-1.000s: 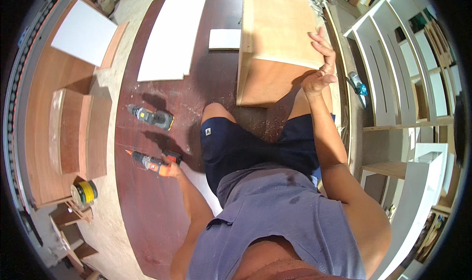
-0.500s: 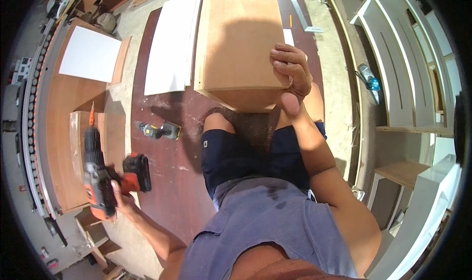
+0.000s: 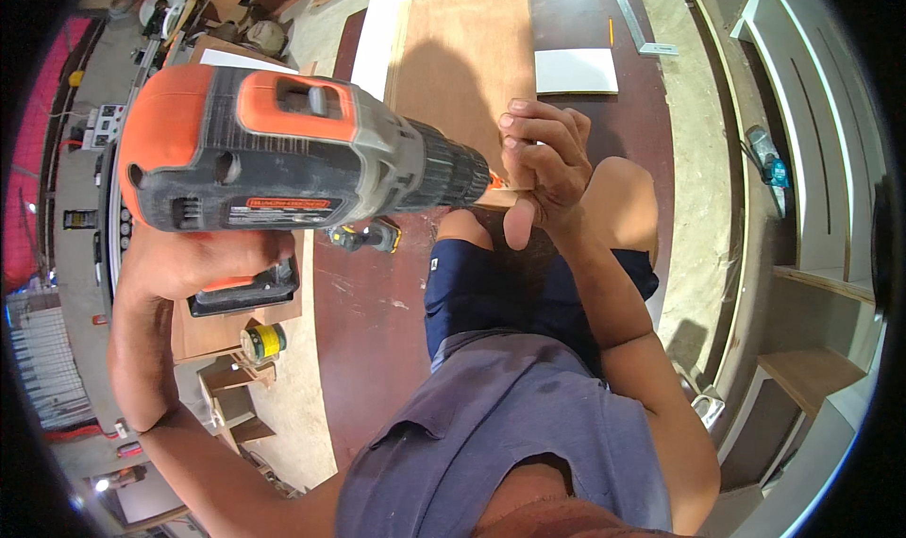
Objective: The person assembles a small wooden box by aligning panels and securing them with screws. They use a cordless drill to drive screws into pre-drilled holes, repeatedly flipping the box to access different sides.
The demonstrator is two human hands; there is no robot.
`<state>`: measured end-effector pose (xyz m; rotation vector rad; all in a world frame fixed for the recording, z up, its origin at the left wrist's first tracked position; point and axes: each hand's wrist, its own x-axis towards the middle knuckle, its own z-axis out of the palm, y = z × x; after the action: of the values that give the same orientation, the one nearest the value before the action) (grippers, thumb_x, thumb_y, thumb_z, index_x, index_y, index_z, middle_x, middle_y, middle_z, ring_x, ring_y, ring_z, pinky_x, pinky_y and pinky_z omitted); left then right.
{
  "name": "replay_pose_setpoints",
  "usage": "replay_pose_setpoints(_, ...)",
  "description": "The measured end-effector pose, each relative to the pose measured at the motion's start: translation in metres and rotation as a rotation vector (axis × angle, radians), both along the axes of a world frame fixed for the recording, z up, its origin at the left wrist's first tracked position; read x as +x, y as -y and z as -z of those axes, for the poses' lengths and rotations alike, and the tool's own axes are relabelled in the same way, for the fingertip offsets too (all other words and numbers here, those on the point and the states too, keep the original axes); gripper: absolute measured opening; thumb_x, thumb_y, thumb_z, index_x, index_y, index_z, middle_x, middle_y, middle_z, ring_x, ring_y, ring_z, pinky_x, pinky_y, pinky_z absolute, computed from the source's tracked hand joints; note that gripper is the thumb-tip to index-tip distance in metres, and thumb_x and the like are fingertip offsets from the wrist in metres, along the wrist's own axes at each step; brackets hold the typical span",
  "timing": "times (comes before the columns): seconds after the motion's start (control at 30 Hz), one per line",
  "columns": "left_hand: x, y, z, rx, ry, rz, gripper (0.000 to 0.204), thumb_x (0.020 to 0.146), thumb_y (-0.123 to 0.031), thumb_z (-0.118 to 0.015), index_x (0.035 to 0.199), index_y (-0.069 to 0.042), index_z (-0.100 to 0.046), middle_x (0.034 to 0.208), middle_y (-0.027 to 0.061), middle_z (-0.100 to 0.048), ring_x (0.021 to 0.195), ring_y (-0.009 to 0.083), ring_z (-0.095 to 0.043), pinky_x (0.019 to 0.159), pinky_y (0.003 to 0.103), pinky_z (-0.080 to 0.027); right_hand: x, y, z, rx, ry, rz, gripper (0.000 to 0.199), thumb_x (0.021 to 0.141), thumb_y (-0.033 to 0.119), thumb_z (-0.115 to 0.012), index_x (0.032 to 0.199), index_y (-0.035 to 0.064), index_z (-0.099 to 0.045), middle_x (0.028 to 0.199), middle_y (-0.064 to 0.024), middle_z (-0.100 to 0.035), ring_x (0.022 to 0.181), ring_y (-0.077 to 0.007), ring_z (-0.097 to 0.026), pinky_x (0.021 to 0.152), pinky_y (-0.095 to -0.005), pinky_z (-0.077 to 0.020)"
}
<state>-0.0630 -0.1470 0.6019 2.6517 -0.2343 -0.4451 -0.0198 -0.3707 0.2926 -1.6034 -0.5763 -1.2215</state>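
My left hand (image 3: 203, 260) is wrapped round the grip of an orange and black cordless drill (image 3: 293, 151), raised high and pointing right. Its orange tip (image 3: 494, 181) is beside the fingers of my right hand (image 3: 552, 165), at the near right corner of a light-brown wooden box (image 3: 462, 28). My right fingers curl over that corner and the thumb sticks out below it. Whether a screw sits at the tip is hidden. The drill covers the box's near left part.
The box lies on a dark red board (image 3: 368, 349) between my knees. A second drill (image 3: 363, 236) lies left of my knees. A white panel (image 3: 576, 71), a pencil (image 3: 611, 32) and a metal square (image 3: 637, 24) lie right of the box. White shelving (image 3: 802, 151) stands far right.
My left hand has lifted the drill from the left and swung it rightward to the box corner. My right hand stays at the corner. The white panel beside the box shows more fully.
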Motion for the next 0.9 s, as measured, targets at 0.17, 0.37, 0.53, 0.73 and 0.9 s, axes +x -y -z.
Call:
replay_pose_setpoints(0.17, 0.007, 0.029, -0.015, 0.235, -0.073, 0.077, 0.034, 0.067, -0.009, -0.083, 0.099, -0.004, -0.072, 0.09, 0.006, -0.073, 0.078, 0.015, -0.067, 0.072, 0.033, -0.054, -0.001, 0.003, -0.003, -0.018, -0.002, 0.001, 0.086, 0.076, 0.089, -0.035, 0.082, 0.0062, -0.058, 0.097, -0.0101, -0.07, 0.103, -0.0287, -0.068, 0.086, -0.0385, -0.0401)
replay_pose_setpoints(0.37, -0.006, 0.022, -0.022, 0.205, 0.036, 0.11, 0.036, 0.066, -0.007, -0.084, 0.1, -0.004, -0.072, 0.091, 0.0059, -0.074, 0.08, 0.0161, -0.068, 0.071, 0.033, -0.055, -0.002, -0.004, -0.005, 0.041, 0.007, -0.046, 0.08, 0.065, 0.089, -0.05, 0.081, 0.0111, -0.061, 0.097, -0.003, -0.069, 0.106, -0.0219, -0.066, 0.085, -0.04, -0.035)
replay_pose_setpoints(0.53, 0.005, 0.027, -0.02, 0.172, 0.04, 0.096, 0.038, 0.066, -0.006, -0.085, 0.101, -0.004, -0.072, 0.092, 0.0057, -0.074, 0.081, 0.0155, -0.068, 0.072, 0.033, -0.055, -0.001, 0.001, -0.004, 0.032, -0.004, -0.021, 0.08, 0.066, 0.088, -0.051, 0.081, 0.0108, -0.061, 0.096, -0.0027, -0.068, 0.105, -0.0217, -0.066, 0.086, -0.0408, -0.035)
replay_pose_setpoints(0.73, 0.014, 0.02, -0.02, 0.199, 0.076, 0.195, 0.04, 0.065, -0.005, -0.086, 0.102, -0.003, -0.072, 0.093, 0.0058, -0.074, 0.082, 0.0154, -0.068, 0.073, 0.033, -0.055, -0.002, 0.004, -0.006, -0.038, -0.016, 0.03, 0.089, 0.072, 0.092, -0.037, 0.082, 0.0063, -0.059, 0.095, -0.0095, -0.07, 0.102, -0.0283, -0.068, 0.092, -0.0407, -0.0378)
replay_pose_setpoints(0.9, 0.006, 0.014, -0.029, 0.211, 0.046, 0.195, 0.04, 0.065, -0.004, -0.087, 0.103, -0.004, -0.072, 0.095, 0.006, -0.074, 0.082, 0.0152, -0.068, 0.073, 0.033, -0.055, -0.004, -0.003, -0.008, -0.008, -0.015, -0.011, 0.089, 0.072, 0.092, -0.037, 0.083, 0.0065, -0.06, 0.096, -0.0093, -0.07, 0.102, -0.0278, -0.068, 0.092, -0.0406, -0.0379)
